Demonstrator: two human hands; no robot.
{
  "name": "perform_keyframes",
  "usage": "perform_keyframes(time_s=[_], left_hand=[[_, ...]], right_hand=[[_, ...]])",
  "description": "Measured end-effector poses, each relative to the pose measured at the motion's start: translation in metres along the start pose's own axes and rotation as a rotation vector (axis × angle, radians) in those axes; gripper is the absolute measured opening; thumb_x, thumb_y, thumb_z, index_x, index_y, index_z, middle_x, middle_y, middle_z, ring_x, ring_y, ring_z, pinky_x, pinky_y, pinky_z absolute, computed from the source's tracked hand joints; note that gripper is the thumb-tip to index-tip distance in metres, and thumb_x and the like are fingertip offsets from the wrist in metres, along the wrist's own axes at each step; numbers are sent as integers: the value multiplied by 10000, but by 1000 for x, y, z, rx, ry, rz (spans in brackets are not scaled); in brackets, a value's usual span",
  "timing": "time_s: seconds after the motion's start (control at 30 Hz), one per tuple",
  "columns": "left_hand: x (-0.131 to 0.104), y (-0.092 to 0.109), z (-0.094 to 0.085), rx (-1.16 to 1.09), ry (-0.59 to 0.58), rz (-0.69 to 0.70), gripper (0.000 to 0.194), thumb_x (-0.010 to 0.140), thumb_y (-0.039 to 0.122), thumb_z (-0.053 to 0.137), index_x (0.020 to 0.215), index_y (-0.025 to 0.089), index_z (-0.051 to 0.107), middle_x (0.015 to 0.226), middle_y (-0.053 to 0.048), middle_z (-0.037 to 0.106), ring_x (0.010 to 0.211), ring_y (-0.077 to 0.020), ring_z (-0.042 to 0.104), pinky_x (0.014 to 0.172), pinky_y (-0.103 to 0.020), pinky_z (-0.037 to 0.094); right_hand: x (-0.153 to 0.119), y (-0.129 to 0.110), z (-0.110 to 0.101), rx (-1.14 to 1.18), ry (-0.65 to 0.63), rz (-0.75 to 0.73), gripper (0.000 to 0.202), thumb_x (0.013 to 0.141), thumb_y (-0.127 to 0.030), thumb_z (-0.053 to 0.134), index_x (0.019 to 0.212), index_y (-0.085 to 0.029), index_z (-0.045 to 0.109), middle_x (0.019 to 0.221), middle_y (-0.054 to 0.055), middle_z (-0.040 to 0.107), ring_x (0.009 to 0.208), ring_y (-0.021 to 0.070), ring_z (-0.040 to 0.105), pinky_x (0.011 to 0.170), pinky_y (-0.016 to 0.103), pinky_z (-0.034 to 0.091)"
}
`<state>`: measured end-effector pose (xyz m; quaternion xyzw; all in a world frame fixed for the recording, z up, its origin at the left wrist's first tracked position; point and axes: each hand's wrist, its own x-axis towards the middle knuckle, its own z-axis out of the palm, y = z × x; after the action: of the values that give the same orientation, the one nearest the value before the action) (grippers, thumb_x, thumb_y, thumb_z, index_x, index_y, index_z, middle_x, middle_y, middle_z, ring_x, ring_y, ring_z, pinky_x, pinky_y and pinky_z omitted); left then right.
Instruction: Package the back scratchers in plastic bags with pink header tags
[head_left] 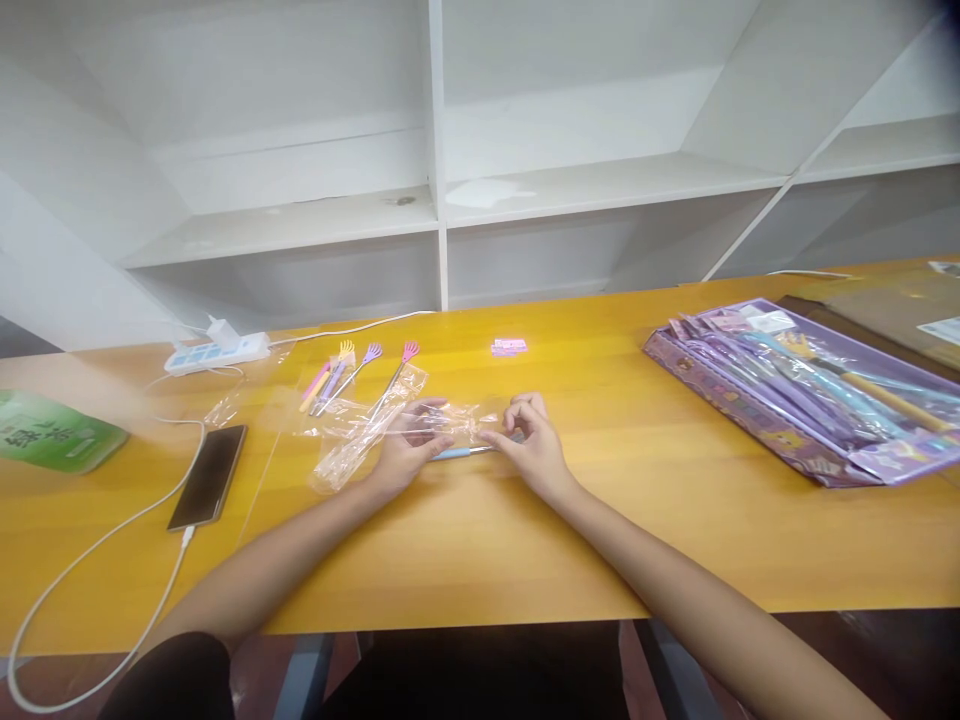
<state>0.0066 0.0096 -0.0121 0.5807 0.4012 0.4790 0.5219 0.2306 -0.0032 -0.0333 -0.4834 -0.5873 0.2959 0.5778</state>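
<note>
A clear plastic bag (459,418) stretches between my two hands over the middle of the table. My left hand (409,450) grips its left part with curled fingers. At the other end, my right hand (536,445) pinches the plastic between thumb and fingers. Just below the bag lies a back scratcher with a light blue handle (452,454) and a thin metal rod; its right end is hidden by my right hand. Crumpled empty bags (349,450) lie beside my left hand. Beyond them are back scratchers with yellow (346,350), purple (372,353) and pink (409,351) claw heads.
On the right, a purple box (750,420) holds several wrapped back scratchers, with a brown carton (885,310) behind it. Pink labels (509,347) lie farther back. A phone (210,478), its white cable, a power strip (217,352) and a green bottle (60,432) are left.
</note>
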Motion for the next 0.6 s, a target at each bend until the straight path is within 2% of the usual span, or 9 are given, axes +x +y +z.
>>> perform_keyframes(time_s=[0.1,0.17,0.27,0.37,0.53,0.6], left_hand=[[1,2,-1,50,51,13,553,750,397,893,1241,256,682,1133,-66,712,929,-178,711,836,-323,612],[1,4,-2,90,49,28,510,773,384,874,1230,261,684,1140,-74,727,944,-195,716,868,-357,615],[0,5,-2,153,10,57,449,794,371,856,1203,278,695,1160,-76,733,964,-214,714,913,-397,608],[-1,0,-3,192,-46,85,434,814,365,840,1214,286,688,1190,-74,727,1004,-217,713,966,-411,587],[-1,-6,-3,198,-96,69,409,833,367,825,1215,317,685,1192,-66,722,1039,-225,720,961,-412,587],[-1,-6,-2,205,-103,82,394,826,364,830,1196,330,699,1178,-64,727,1052,-242,720,968,-435,586]], right_hand=[[1,-9,-9,-109,-13,-64,183,905,-430,748,879,-251,719,967,58,518,847,210,507,768,363,469],[0,-15,-12,-50,-98,-23,173,961,-395,660,1013,-259,754,1033,75,607,785,190,518,714,350,461],[-2,-19,-13,190,-255,192,273,959,-401,630,1181,-261,706,1246,77,698,615,120,474,567,308,414],[-3,-20,-10,420,-318,404,402,908,-427,660,1280,-274,653,1362,84,699,496,69,403,442,274,320],[1,-20,-10,656,-309,560,392,820,-386,740,1180,-233,712,1246,94,754,468,51,359,385,245,193],[2,-20,-11,677,-336,597,350,799,-378,768,1109,-217,742,1111,84,780,472,58,368,381,238,183]])
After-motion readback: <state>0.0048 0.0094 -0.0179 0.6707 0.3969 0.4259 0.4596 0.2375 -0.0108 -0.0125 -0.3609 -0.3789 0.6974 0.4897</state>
